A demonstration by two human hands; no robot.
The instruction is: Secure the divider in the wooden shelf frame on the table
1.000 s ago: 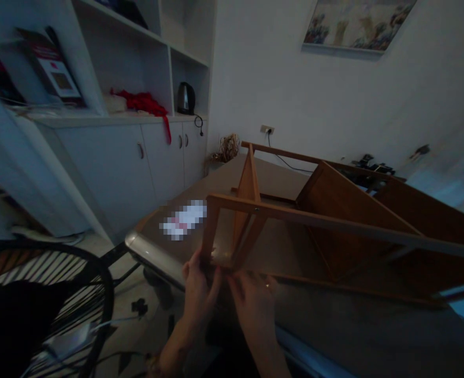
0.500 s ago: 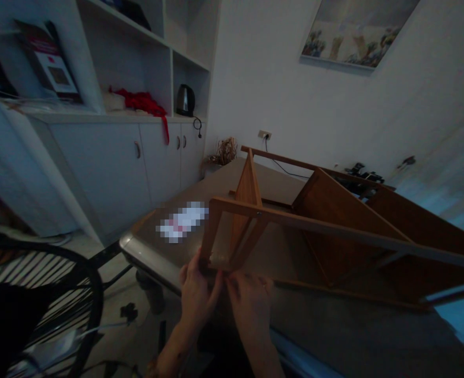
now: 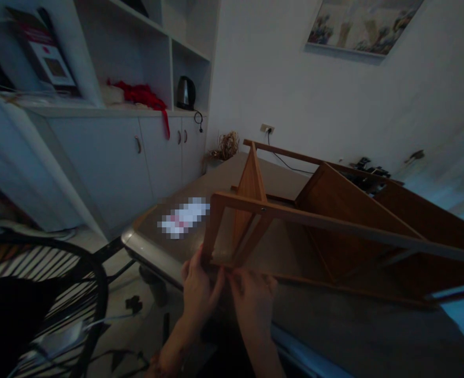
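Wooden shelf frame (image 3: 342, 202) is laid on its side across the counter (image 3: 212, 184), just beyond the left hand (image 3: 198, 286) and the right hand (image 3: 253, 302), and stretched away to their right. Its nearest lower corner is held by the left hand, with thumb and fingers set around the end. Beside it, the right hand is drawn narrow, its fingertips brought to the lower rail (image 3: 314, 282); whether anything small is pinched there cannot be told. A screw (image 3: 263, 209) is seen in the upper rail (image 3: 334, 223), above the right hand. Left of the hands and farther off, a pixelated white-and-red item (image 3: 187, 216) is placed on the counter. A black chair (image 3: 103, 283) is seen well left of the hands, and a kettle (image 3: 185, 93) and red cloth (image 3: 143, 96) are shelved far beyond them
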